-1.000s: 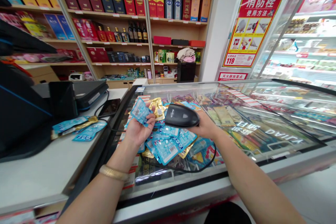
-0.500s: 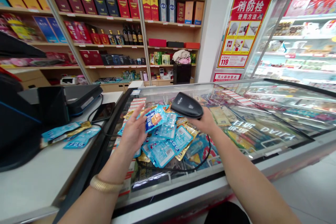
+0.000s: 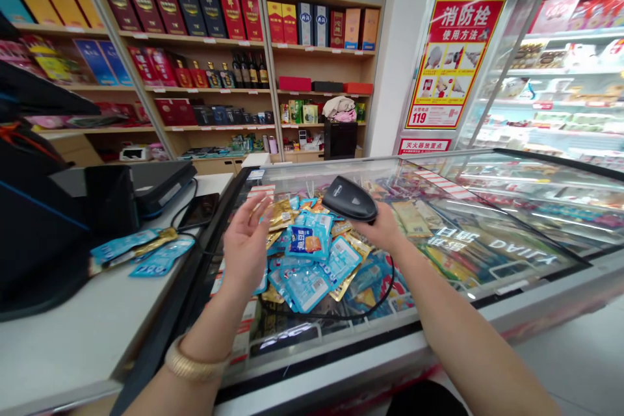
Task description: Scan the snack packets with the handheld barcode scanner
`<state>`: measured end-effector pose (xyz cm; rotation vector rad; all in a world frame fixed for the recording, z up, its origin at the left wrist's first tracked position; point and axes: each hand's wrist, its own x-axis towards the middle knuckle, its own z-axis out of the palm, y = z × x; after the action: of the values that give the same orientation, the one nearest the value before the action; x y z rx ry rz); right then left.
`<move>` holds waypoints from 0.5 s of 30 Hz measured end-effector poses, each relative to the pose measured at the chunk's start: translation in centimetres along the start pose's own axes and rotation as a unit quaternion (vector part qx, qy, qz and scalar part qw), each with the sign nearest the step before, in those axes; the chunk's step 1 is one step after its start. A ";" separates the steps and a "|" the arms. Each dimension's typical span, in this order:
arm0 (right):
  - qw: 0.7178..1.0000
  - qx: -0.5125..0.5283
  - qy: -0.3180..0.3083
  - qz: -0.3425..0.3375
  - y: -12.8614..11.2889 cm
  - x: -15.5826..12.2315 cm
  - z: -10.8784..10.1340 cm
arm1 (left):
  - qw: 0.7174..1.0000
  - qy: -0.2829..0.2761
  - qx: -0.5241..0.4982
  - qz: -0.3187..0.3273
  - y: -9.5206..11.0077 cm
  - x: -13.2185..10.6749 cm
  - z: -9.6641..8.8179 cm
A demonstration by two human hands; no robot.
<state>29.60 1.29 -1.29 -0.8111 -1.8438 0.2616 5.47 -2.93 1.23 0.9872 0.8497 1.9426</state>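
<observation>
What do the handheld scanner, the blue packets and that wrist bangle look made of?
The barcode scanner looks like matte black moulded plastic, from its dull, even sheen. The blue packets seem glossy plastic film, creased and catching glare. The bangle looks like ribbed gold-toned metal, shiny; it could be plated.

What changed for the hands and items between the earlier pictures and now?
The left hand has let go of the light-blue foil packet, which now lies on the heap of packets on the glass-topped freezer; the hand stands open and empty beside it. The right hand still grips the black corded barcode scanner, much as before.
</observation>
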 end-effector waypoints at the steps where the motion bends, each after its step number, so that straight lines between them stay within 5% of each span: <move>1: 1.000 0.006 0.002 0.002 0.0 0.0 0.0 | 0.999 0.004 0.030 0.021 0.7 0.3 -0.7; 5: 1.000 0.002 0.012 0.022 0.4 -0.1 0.0 | 0.971 0.039 0.229 0.047 3.5 2.8 -5.9; 7: 1.000 -0.009 0.014 0.025 0.6 -0.2 0.0 | 0.909 0.060 0.409 0.059 4.9 4.7 -9.5; 9: 1.000 -0.018 0.009 0.022 0.6 -0.2 0.1 | 0.815 0.081 0.569 0.070 6.3 6.6 -13.1; 11: 1.000 -0.021 0.004 0.015 0.5 -0.2 0.2 | 0.746 0.082 0.660 0.039 7.5 8.2 -16.1; 13: 1.000 -0.022 0.001 0.009 0.4 -0.2 0.3 | 0.707 0.076 0.703 -0.014 8.5 9.5 -18.5; 15: 1.000 -0.023 0.002 0.005 0.4 -0.2 0.4 | 0.707 0.077 0.701 -0.053 9.0 10.3 -20.2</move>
<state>29.43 1.49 -1.80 -0.8518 -1.8494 0.2234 -18.89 -2.54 2.46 1.4666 2.5540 0.9804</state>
